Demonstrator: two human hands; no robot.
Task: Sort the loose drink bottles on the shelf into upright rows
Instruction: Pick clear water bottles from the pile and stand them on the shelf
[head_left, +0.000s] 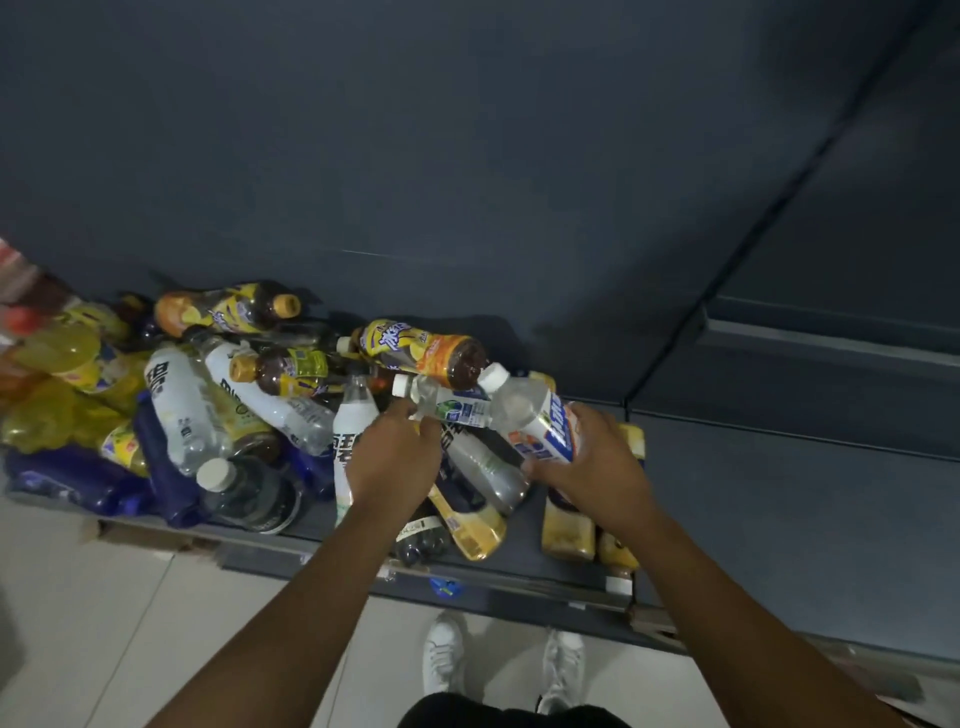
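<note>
Now left grip (395, 462) holds small bottle (453, 406), right grip (597, 462) large bottle (535, 422)

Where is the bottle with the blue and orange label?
The blue and orange bottle is right of middle in the head view, gripped by the right hand, beside the small clear bottle that the left hand holds.

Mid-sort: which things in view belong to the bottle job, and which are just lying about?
Job: left hand gripping a clear white-capped bottle; right hand gripping a blue-and-orange labelled bottle; pile of lying bottles; shelf.
Just there: white shoes; floor tiles; blue sticker on the shelf edge.
</note>
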